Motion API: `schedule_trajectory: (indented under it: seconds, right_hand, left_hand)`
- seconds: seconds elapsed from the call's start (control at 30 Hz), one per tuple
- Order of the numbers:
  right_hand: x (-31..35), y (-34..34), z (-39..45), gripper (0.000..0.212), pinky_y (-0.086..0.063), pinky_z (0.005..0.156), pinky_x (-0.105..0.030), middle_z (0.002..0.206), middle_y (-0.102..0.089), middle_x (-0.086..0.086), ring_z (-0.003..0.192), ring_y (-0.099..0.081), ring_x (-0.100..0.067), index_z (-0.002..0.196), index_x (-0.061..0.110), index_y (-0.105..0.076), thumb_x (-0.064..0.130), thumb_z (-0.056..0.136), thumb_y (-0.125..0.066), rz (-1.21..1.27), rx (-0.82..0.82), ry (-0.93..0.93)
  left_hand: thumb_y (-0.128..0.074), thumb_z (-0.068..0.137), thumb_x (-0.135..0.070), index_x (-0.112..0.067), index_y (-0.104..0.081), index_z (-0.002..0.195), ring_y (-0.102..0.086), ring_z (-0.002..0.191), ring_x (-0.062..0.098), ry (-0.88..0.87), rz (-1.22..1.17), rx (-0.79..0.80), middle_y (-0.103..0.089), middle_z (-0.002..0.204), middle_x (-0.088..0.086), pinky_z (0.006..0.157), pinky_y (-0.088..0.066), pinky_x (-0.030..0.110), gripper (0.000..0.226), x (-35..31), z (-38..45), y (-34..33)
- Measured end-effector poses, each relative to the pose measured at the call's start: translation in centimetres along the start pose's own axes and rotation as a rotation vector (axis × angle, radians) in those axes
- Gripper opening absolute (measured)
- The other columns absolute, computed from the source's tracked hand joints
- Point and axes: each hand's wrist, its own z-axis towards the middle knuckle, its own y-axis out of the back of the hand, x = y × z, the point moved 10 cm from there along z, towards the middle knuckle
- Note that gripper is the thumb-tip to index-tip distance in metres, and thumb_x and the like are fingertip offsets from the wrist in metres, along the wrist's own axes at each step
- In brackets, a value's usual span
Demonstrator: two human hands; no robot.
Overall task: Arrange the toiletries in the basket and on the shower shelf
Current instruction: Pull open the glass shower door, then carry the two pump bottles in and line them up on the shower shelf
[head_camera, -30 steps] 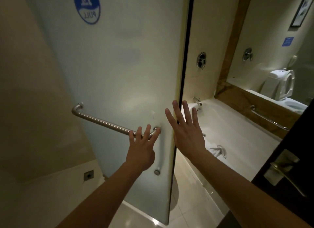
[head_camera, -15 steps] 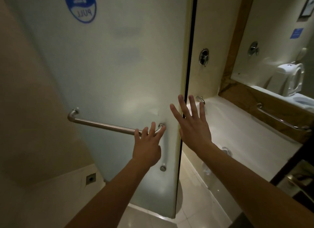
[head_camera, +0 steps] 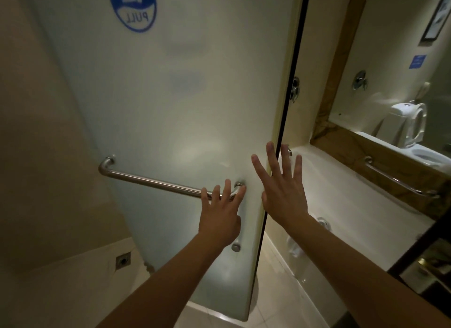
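A frosted glass shower door [head_camera: 170,103] with a blue PULL sticker [head_camera: 133,7] fills the middle. A steel handle bar [head_camera: 151,181] runs across it. My left hand [head_camera: 220,213] lies with straight fingers on the bar's right end near its mount. My right hand [head_camera: 283,188] is spread flat at the door's free edge, fingers straight. No toiletries, basket or shower shelf are in view.
A white bathtub [head_camera: 341,205] lies right of the door, with a wall valve [head_camera: 295,88] above it and a grab bar [head_camera: 400,181] on the wood-trimmed ledge. A toilet [head_camera: 410,127] shows beyond. A dark door with a brass handle [head_camera: 424,266] stands at the right edge.
The door's free edge has swung to the right, covering more of the tub and the wall valve. Both hands stay on it, and the view has shifted closer.
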Motion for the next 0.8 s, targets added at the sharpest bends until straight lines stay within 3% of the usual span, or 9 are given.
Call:
schedule_trajectory:
  seconds: [0.1,0.2,0.33,0.4,0.6,0.73,0.8]
  right_hand:
    - [1.2,1.3,-0.5,0.103,-0.007,0.117,-0.066,0.165,0.003,-0.018,0.150,0.004,-0.042,0.158,0.021,-0.024,0.013,0.071,-0.079,0.057,0.012,0.053]
    - [3.8,2.4,-1.0,0.099,-0.005,0.118,-0.063,0.166,0.002,-0.017,0.151,0.004,-0.039,0.158,0.021,-0.023,0.016,0.075,-0.078,0.168,0.047,0.155]
    - [9.3,2.8,-2.5,0.105,-0.005,0.121,-0.056,0.166,0.012,-0.012,0.152,0.011,-0.031,0.159,0.028,0.000,0.035,0.084,-0.074,0.352,0.238,0.297]
    - [13.0,3.8,-3.9,0.105,-0.005,0.121,-0.051,0.166,0.007,-0.010,0.152,0.005,-0.029,0.158,0.031,0.003,0.044,0.086,-0.071,0.417,0.271,0.399]
    - [27.1,9.3,-8.3,0.094,-0.012,0.120,-0.053,0.166,-0.010,-0.009,0.152,-0.009,-0.031,0.158,0.032,-0.004,0.054,0.087,-0.062,0.608,0.322,0.713]
    - [38.4,16.8,-12.3,0.086,-0.030,0.111,-0.056,0.155,-0.035,-0.015,0.139,-0.037,-0.038,0.154,0.023,-0.030,0.047,0.081,-0.069,0.774,0.272,0.925]
    - [43.8,21.1,-14.4,0.087,-0.032,0.109,-0.059,0.153,-0.040,-0.016,0.138,-0.040,-0.037,0.153,0.021,-0.036,0.044,0.079,-0.074,0.859,0.222,0.992]
  left_hand:
    - [-0.049,0.096,-0.039,-0.036,0.004,0.153,0.000,0.149,0.035,-0.034,-0.035,0.039,0.001,0.164,0.005,0.114,0.003,0.062,0.078,0.1,-0.7,0.3]
    - [-0.050,0.098,-0.039,-0.038,-0.002,0.153,-0.002,0.150,0.033,0.026,-0.110,0.027,-0.003,0.164,0.004,0.117,-0.009,0.059,0.073,1.4,-2.6,1.5]
    - [-0.050,0.098,-0.044,-0.036,-0.008,0.155,-0.018,0.148,0.030,0.202,-0.152,-0.019,-0.012,0.164,0.002,0.116,-0.025,0.054,0.071,4.6,-8.0,4.2]
    - [-0.048,0.097,-0.049,-0.036,-0.007,0.155,-0.022,0.147,0.030,0.311,-0.141,-0.019,-0.013,0.164,0.003,0.115,-0.029,0.052,0.072,6.5,-11.8,5.4]
    - [-0.045,0.095,-0.055,-0.035,-0.013,0.153,-0.030,0.142,0.029,0.646,-0.114,-0.004,-0.021,0.162,0.003,0.111,-0.034,0.048,0.069,14.0,-28.3,8.5]
    - [-0.048,0.093,-0.054,-0.036,-0.016,0.152,-0.032,0.140,0.031,0.931,-0.021,0.020,-0.021,0.161,0.001,0.109,-0.037,0.051,0.070,19.1,-43.0,11.6]
    - [-0.049,0.092,-0.055,-0.036,-0.017,0.152,-0.030,0.141,0.032,1.035,0.041,0.029,-0.020,0.161,0.002,0.108,-0.037,0.050,0.071,20.6,-50.3,13.7]
